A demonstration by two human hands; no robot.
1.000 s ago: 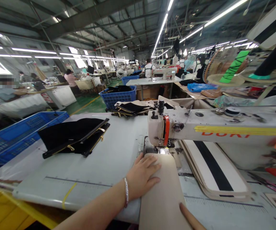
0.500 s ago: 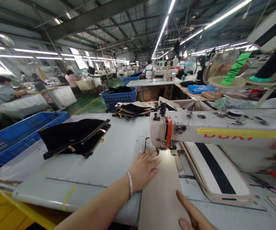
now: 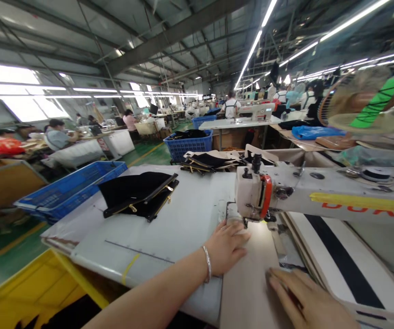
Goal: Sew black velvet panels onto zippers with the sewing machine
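Note:
A long beige panel [image 3: 248, 283] lies on the sewing machine's table and runs up under the needle area. My left hand [image 3: 227, 244], with a silver bracelet at the wrist, rests flat on the panel's left side, fingers spread close to the presser foot. My right hand [image 3: 309, 297] lies along the panel's right edge, fingers stretched out and somewhat blurred. Over the far end of the panel stands the head of the white sewing machine [image 3: 246, 194], with an orange guard. Right of the panel is a stack of pale panels with a black stripe [image 3: 340, 251].
Black zippered pieces [image 3: 135, 189] lie on the table's left part. More black and beige pieces [image 3: 213, 160] are piled behind. A blue crate [image 3: 70, 192] and a yellow bin [image 3: 28, 285] stand at the left. Farther off, several people sit at work.
The view has turned left, so everything sits farther right and more of the yellow bin shows. My right hand has moved up along the panel's edge; my left stays by the presser foot.

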